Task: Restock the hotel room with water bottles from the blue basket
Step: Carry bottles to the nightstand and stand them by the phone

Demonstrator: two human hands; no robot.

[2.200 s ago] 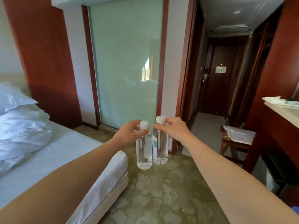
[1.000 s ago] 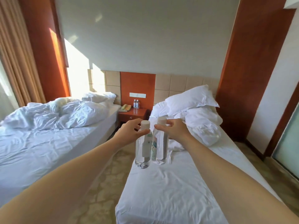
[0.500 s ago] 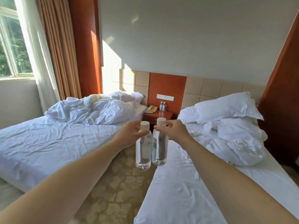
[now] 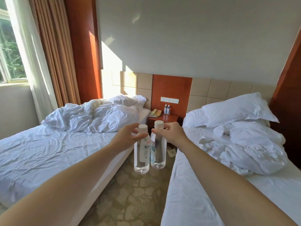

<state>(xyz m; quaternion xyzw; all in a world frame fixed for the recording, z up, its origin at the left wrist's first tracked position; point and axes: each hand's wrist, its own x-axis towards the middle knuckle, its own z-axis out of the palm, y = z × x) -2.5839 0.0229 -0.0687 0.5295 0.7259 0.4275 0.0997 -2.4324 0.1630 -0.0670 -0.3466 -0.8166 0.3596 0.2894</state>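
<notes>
My bare forearms reach out ahead of me over the patterned carpet [image 4: 135, 198] that runs between two beds. My left hand [image 4: 125, 137] pinches the left bottle [image 4: 141, 154] at its neck, just under the white cap, with the thumb and fingers curled round it. My right hand [image 4: 172, 134] pinches the right bottle [image 4: 158, 152] at the neck in the same way. Both bottles are clear and labelled and hang upright in the air above the carpet. They are side by side, touching or very nearly so, and the left one hangs a little lower.

On my left lies the left bed [image 4: 48, 152] with a wrinkled white sheet and a crumpled duvet [image 4: 97, 116] heaped at its head. On my right is the right bed [image 4: 203, 193], with a pillow [image 4: 236, 110] and a bundle of white bedding [image 4: 252, 147] at its head.

Beyond the bottles, between the bed heads, a wooden nightstand [image 4: 164, 119] stands against a red-brown panel. On it sit a telephone [image 4: 155, 113] and, just beside it, two small bottles [image 4: 167, 109] upright near the wall. A white switch plate [image 4: 169, 100] is on the panel above them. At the far left, tan curtains [image 4: 53, 54] hang beside a bright window [image 4: 11, 51]
</notes>
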